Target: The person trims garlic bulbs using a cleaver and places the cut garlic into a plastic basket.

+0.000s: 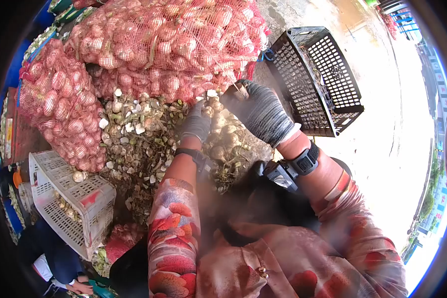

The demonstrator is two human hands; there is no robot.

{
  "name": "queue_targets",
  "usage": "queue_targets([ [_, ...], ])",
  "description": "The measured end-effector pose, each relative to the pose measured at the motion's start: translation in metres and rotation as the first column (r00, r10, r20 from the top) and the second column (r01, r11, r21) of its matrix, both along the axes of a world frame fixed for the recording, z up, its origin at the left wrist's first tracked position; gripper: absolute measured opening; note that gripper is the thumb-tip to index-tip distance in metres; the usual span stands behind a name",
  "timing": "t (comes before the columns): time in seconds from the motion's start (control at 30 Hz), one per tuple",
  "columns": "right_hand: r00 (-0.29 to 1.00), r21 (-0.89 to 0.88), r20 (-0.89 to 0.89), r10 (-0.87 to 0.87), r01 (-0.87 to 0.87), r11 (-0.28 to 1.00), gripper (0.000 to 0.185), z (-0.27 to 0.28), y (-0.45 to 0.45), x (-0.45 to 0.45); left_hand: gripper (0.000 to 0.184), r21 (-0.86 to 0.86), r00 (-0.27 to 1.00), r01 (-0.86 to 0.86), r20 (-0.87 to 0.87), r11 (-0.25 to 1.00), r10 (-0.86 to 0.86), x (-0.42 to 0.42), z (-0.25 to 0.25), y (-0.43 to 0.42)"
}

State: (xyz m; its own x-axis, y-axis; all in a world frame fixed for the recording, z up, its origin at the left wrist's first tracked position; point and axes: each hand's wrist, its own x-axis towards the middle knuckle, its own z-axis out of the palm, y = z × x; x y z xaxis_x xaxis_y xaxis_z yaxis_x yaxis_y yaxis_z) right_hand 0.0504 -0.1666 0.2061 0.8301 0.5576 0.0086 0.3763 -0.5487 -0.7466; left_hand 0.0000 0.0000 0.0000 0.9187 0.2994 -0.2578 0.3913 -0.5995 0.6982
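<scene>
My left hand (196, 122), in a grey knit glove, is closed at the edge of the pile, with a pale garlic bulb (208, 110) at its fingertips. To its right, my right hand (265, 111), gloved the same way, has its fingers curled tightly. A thin, light sliver of something (241, 90) shows at the right fingers; the rest is hidden and blurred. Between and below the hands lie loose garlic bulbs (228, 139). Left of them spreads a heap of dry skins, stem ends and trimmings (149, 134).
Red mesh sacks (169, 35) packed with garlic bulbs stand ahead, and another mesh sack (62, 104) leans at left. A black plastic crate (315, 82) lies to the right. A white crate (74, 198) sits tilted at lower left, near another person's hand (79, 286).
</scene>
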Motion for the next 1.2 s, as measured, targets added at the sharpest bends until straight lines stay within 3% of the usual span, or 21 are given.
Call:
queue_targets([
  [0.17, 0.995, -0.032, -0.091, 0.036, -0.039, 0.999, 0.034, -0.022, -0.004, 0.010, 0.041, 0.270, 0.945, 0.221, -0.299, 0.937, -0.136, 0.013, -0.033, 0.000],
  [0.23, 0.988, -0.087, -0.147, 0.038, -0.052, 0.995, 0.035, -0.024, -0.003, 0.009, 0.039, 0.205, 0.980, 0.112, -0.186, 0.972, -0.074, -0.007, -0.048, 0.019],
  [0.27, 0.983, -0.136, -0.180, 0.041, -0.066, 0.988, 0.035, -0.024, -0.002, 0.007, 0.034, -0.475, 0.996, -0.069, -0.086, 0.877, 0.031, -0.016, -0.050, 0.032],
  [0.37, 0.990, -0.181, -0.055, 0.131, -0.139, 0.974, 0.030, -0.031, 0.004, -0.014, 0.027, -0.694, 0.938, -0.280, -0.051, 0.664, 0.342, -0.061, 0.038, 0.029],
  [0.4, 0.971, -0.273, -0.039, 0.235, -0.236, 0.932, 0.028, -0.023, 0.009, -0.023, 0.030, -0.749, 0.931, -0.210, 0.044, 0.628, 0.363, -0.074, 0.039, 0.036],
  [0.43, 0.942, -0.365, -0.029, 0.335, -0.322, 0.873, 0.026, -0.017, 0.012, -0.032, 0.033, -0.517, 0.977, -0.040, 0.158, 0.855, 0.142, -0.089, 0.057, 0.043],
  [0.47, 0.927, -0.353, 0.008, 0.375, -0.348, 0.868, 0.024, -0.028, 0.015, -0.043, 0.037, -0.217, 0.969, 0.124, 0.236, 0.968, -0.071, -0.105, 0.075, 0.050],
  [0.5, 0.922, -0.343, 0.014, 0.388, -0.360, 0.868, 0.024, -0.024, 0.019, -0.051, 0.037, -0.206, 0.970, 0.110, 0.237, 0.972, -0.060, -0.124, 0.068, 0.053],
  [0.53, 0.886, -0.352, -0.028, 0.464, -0.443, 0.825, 0.024, -0.018, 0.022, -0.059, 0.038, -0.442, 0.957, 0.018, 0.268, 0.897, 0.113, -0.137, 0.064, 0.053],
  [0.63, 0.837, -0.364, -0.064, 0.544, -0.527, 0.768, 0.024, -0.013, 0.030, -0.077, 0.040, -0.776, 0.884, -0.003, 0.293, 0.631, 0.365, -0.156, 0.084, 0.048],
  [0.67, 0.836, -0.406, -0.065, 0.545, -0.521, 0.751, 0.023, -0.011, 0.033, -0.082, 0.041, -0.917, 0.862, 0.030, 0.225, 0.398, 0.454, -0.159, 0.093, 0.045],
  [0.77, 0.832, -0.419, -0.056, 0.551, -0.521, 0.744, 0.021, -0.011, 0.035, -0.091, 0.043, -0.706, 0.870, 0.025, 0.364, 0.707, 0.333, -0.174, 0.102, 0.047],
  [0.83, 0.832, -0.390, -0.050, 0.552, -0.525, 0.756, 0.021, -0.016, 0.034, -0.093, 0.045, -0.943, 0.832, -0.022, 0.167, 0.331, 0.530, -0.180, 0.094, 0.045],
  [0.9, 0.833, -0.368, 0.002, 0.553, -0.514, 0.775, 0.025, -0.027, 0.031, -0.089, 0.045, -0.991, 0.817, 0.132, 0.115, 0.010, 0.565, -0.178, 0.074, 0.050],
  [0.93, 0.820, -0.365, 0.004, 0.572, -0.532, 0.764, 0.025, -0.034, 0.029, -0.085, 0.044, -0.661, 0.915, 0.028, 0.319, 0.750, 0.248, -0.177, 0.078, 0.055],
  [0.97, 0.823, -0.363, 0.005, 0.568, -0.528, 0.768, 0.025, -0.041, 0.027, -0.083, 0.042, -0.501, 0.921, 0.030, 0.350, 0.865, 0.171, -0.181, 0.080, 0.049],
  [1.03, 0.868, -0.563, -0.057, 0.493, -0.435, 0.702, 0.026, -0.049, 0.023, -0.074, 0.039, -0.118, 0.930, 0.016, 0.367, 0.993, 0.029, -0.181, 0.122, 0.032],
  [1.07, 0.942, -0.538, -0.096, 0.322, -0.321, 0.780, 0.026, -0.062, 0.018, -0.049, 0.041, -0.323, 0.914, -0.117, 0.334, 0.939, 0.229, -0.177, 0.162, 0.017],
  [1.1, 0.887, -0.599, -0.154, 0.435, -0.434, 0.673, 0.026, -0.070, -0.004, -0.024, 0.042, -0.506, 0.877, -0.240, 0.254, 0.828, 0.409, -0.174, 0.187, 0.009],
  [1.17, 0.870, -0.634, -0.052, 0.490, -0.408, 0.657, 0.031, -0.078, -0.004, -0.020, 0.045, -0.548, 0.874, -0.225, 0.252, 0.806, 0.415, -0.171, 0.192, 0.013],
  [1.2, 0.917, -0.241, -0.251, 0.311, -0.371, 0.897, 0.040, -0.072, 0.004, -0.033, 0.047, -0.522, 0.885, -0.247, 0.222, 0.816, 0.410, -0.170, 0.185, 0.014],
])
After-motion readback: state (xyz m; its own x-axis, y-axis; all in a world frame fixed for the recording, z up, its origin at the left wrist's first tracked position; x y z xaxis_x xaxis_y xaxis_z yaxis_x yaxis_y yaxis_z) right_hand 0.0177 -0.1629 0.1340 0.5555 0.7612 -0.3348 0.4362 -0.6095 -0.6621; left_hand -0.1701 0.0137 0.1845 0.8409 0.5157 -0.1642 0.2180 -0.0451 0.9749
